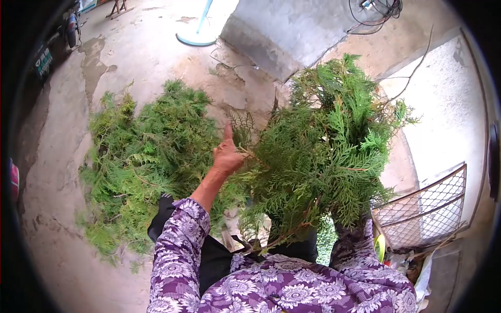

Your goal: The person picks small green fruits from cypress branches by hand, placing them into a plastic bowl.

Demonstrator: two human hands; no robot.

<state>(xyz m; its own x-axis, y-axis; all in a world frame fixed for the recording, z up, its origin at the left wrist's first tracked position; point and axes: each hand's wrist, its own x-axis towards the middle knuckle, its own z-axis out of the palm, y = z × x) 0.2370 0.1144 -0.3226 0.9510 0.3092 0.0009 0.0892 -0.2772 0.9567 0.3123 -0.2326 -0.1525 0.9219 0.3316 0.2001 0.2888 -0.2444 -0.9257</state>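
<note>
Beside the heap of green cuttings (156, 151), reaching out with the left hand (226, 158), pointing the index finger (228, 130) forward, curling the rest by a thin stem (251, 155) at the edge of the leafy bundle (323, 156), right of the heap. Can't tell whether pinching it, nor read the right hand's grip, hidden by the bundle.

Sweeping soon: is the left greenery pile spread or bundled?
Spread: the greenery pile lies loosely across the floor, no tie showing.
</note>
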